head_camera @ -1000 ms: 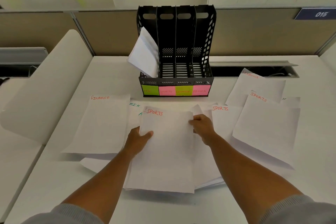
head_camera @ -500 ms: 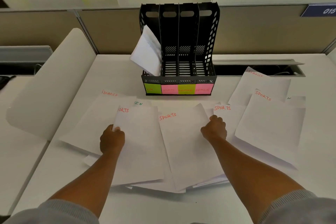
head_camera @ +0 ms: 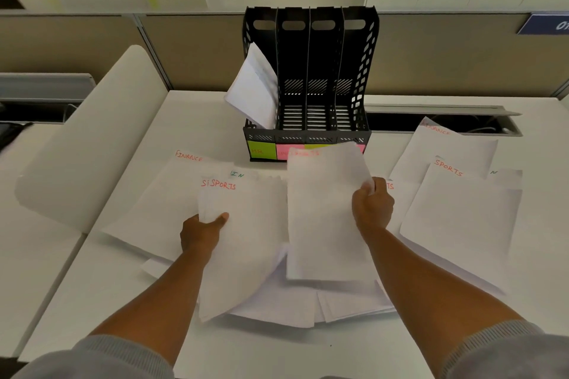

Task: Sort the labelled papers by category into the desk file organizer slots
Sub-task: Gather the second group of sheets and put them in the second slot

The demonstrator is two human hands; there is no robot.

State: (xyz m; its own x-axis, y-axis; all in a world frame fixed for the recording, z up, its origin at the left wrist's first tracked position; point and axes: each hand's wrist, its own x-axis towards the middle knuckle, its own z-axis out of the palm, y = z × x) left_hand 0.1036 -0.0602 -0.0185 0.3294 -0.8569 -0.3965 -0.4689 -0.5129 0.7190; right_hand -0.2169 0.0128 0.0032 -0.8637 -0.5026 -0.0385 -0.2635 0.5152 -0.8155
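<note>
The organizer (head_camera: pixel 311 83) holds papers only in its far-left slot (head_camera: pixel 254 88); three slots are empty. The left hand (head_camera: pixel 200 232) pinches SPORTS sheets (head_camera: pixel 243 243); the right hand (head_camera: pixel 371 204) grips a lifted sheet (head_camera: pixel 326 212). Many papers (head_camera: pixel 462 212) remain spread on the desk (head_camera: pixel 277 344), so sorting looks barely begun.

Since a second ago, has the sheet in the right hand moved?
Yes. The SPORTS sheet held by the right hand has lifted off the pile and gone forward; its top edge now overlaps the file organizer's coloured labels.
</note>
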